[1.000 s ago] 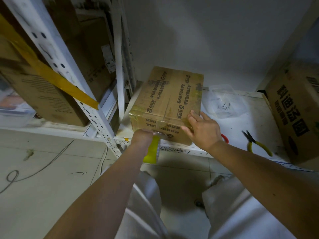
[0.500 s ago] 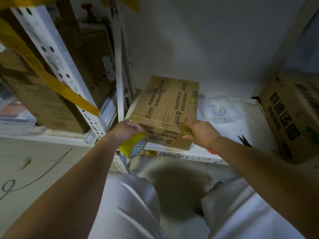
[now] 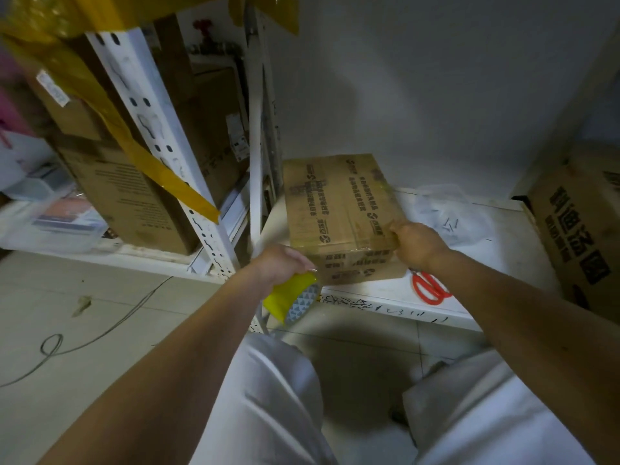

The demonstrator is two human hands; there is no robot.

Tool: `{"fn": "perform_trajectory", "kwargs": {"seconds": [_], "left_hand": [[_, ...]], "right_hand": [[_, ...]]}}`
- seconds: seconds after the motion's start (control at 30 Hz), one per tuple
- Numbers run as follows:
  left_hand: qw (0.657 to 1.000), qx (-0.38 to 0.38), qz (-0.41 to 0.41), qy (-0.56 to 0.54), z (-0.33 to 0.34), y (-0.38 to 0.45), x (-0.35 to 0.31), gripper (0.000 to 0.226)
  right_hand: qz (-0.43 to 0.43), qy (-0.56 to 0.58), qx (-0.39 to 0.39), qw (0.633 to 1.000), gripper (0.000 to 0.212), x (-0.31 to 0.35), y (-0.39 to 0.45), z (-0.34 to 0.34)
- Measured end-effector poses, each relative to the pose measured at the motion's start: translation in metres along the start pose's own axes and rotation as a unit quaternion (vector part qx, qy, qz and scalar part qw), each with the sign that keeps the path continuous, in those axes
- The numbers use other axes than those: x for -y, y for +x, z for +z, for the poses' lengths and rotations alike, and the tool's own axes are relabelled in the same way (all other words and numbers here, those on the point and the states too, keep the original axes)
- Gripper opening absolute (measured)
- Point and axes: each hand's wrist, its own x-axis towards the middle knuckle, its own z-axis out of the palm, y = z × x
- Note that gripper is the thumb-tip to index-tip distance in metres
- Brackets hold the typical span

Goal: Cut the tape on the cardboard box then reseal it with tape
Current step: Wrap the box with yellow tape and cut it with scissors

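Observation:
A brown cardboard box (image 3: pixel 339 209) with printed text lies on the low white shelf (image 3: pixel 496 260), its top glossy with clear tape. My left hand (image 3: pixel 280 263) grips a yellow tape roll (image 3: pixel 293 302) at the box's near left corner, below the shelf edge. At the box's near right top corner, my right hand (image 3: pixel 417 245) has its fingers curled over the edge and holds it. Red-handled scissors (image 3: pixel 427 290) lie on the shelf just under my right wrist, partly hidden.
A clear plastic bag (image 3: pixel 446 213) with small screws lies behind my right hand. A large printed carton (image 3: pixel 583 233) stands at the right. White perforated shelf posts (image 3: pixel 161 149) and more cartons (image 3: pixel 127 196) stand at the left. A cable (image 3: pixel 100 333) lies on the tiled floor.
The view has shifted left. My left hand has drawn the tape roll down and left off the box's front. My right hand slid to the box's near right corner, uncovering the scissors.

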Motion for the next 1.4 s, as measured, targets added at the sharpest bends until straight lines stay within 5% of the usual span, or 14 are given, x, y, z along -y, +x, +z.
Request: {"fn": "perform_trajectory", "kwargs": {"seconds": [0.2,0.33,0.4,0.47,0.67,0.8,0.97,1.17,1.4], "left_hand": [[0.993,-0.064,-0.028,-0.09,0.01,-0.011,-0.015,0.019],[0.988,-0.082,-0.015,-0.127,0.014,-0.017,-0.02,0.015],[0.987,-0.088,-0.004,-0.133,0.018,-0.02,-0.02,0.014],[0.985,-0.091,0.016,-0.145,0.021,-0.024,-0.02,0.019],[0.983,-0.1,0.046,-0.149,0.031,-0.029,-0.014,0.013],[0.969,-0.027,0.038,-0.242,0.038,-0.026,-0.002,0.061],[0.962,0.05,0.012,-0.266,0.044,-0.026,0.014,0.022],[0.973,-0.021,-0.065,-0.223,0.047,-0.014,0.022,0.012],[0.967,-0.06,-0.122,-0.217,0.033,0.024,0.03,0.051]], "right_hand": [[-0.037,0.037,-0.094,0.994,0.014,0.03,-0.01,-0.003],[-0.104,0.314,0.057,0.942,0.037,0.074,-0.028,-0.021],[-0.112,0.355,0.067,0.926,0.021,0.091,-0.033,-0.029],[-0.099,0.336,0.042,0.936,0.005,0.099,-0.033,-0.034],[-0.099,0.24,-0.002,0.966,0.012,0.105,-0.036,-0.033],[-0.111,0.175,-0.044,0.977,0.01,0.104,-0.035,-0.035],[-0.122,0.117,-0.055,0.984,0.012,0.099,-0.031,-0.027],[-0.174,0.085,-0.033,0.981,0.018,0.105,-0.023,-0.01],[-0.157,0.129,-0.005,0.979,0.013,0.12,0.0,-0.029]]}}
